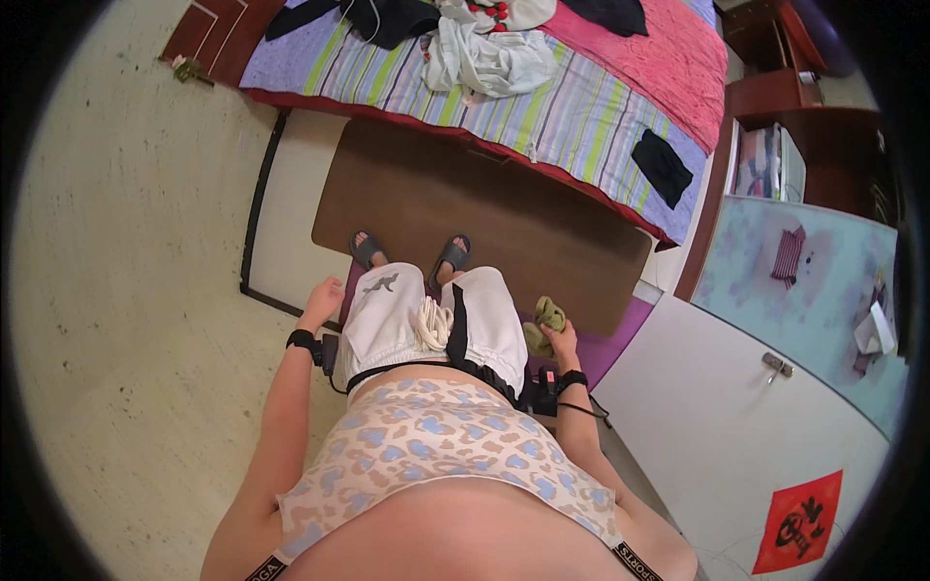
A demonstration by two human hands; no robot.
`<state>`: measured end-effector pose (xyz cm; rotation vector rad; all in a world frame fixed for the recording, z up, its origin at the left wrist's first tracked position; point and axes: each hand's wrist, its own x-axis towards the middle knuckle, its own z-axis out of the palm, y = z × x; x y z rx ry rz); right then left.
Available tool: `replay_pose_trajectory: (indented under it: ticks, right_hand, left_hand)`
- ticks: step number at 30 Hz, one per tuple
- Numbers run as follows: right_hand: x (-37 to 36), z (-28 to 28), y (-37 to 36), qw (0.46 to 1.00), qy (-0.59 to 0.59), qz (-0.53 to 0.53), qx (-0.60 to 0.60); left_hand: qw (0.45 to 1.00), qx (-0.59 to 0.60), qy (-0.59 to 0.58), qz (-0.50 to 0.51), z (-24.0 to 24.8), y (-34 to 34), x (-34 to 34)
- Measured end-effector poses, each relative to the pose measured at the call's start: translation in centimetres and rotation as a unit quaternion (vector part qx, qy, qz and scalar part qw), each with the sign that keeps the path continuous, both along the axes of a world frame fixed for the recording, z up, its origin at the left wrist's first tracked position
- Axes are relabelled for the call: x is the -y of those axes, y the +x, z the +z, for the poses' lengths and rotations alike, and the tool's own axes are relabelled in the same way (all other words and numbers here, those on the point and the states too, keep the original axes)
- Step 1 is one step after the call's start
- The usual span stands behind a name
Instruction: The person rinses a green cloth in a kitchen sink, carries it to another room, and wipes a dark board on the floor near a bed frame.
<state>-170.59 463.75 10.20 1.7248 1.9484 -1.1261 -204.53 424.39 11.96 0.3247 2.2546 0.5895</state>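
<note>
My left hand [323, 301] hangs beside my left thigh, just off the white trousers [389, 320]. Its fingers are loosely bent, with nothing visible in them. On the other side, my right hand [560, 341] is closed around a bunched olive-green cloth [549, 315], which sticks out above and beside the fingers. What kind of cloth it is cannot be made out. Each wrist wears a black strap with a small device and a cable. A white drawstring [433, 323] lies looped at the waist of the trousers.
Ahead stands a bed with a striped sheet [542, 126], holding a pale crumpled garment [489, 60], a black cloth [662, 168] and a pink cover [659, 53]. A brown mat [417, 184] lies before it under my sandalled feet. To the right are a white door [717, 387] and shelving [843, 145].
</note>
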Motion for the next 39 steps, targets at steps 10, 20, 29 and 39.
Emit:
replay_pose_trajectory:
  ticks: [10, 20, 29, 39]
  right_hand:
    - [-4.9, 0.4, -4.6, 0.995, 0.014, 0.098, -0.024]
    - [-1.6, 2.8, -8.3, 0.976, -0.015, 0.208, 0.061]
    - [2.6, 4.0, -12.9, 0.981, 0.005, 0.187, 0.059]
    - [7.3, -2.1, -27.8, 0.939, -0.018, 0.337, 0.069]
  left_hand:
    - [0.987, 0.091, -0.060, 0.115, -2.1, 11.4, 8.3]
    - [0.980, 0.072, 0.038, 0.184, -0.4, 6.6, 4.8]
    - [0.983, 0.102, 0.016, 0.149, -4.6, -0.9, 8.8]
    - [0.988, 0.105, -0.036, 0.105, -14.5, -10.2, 16.8]
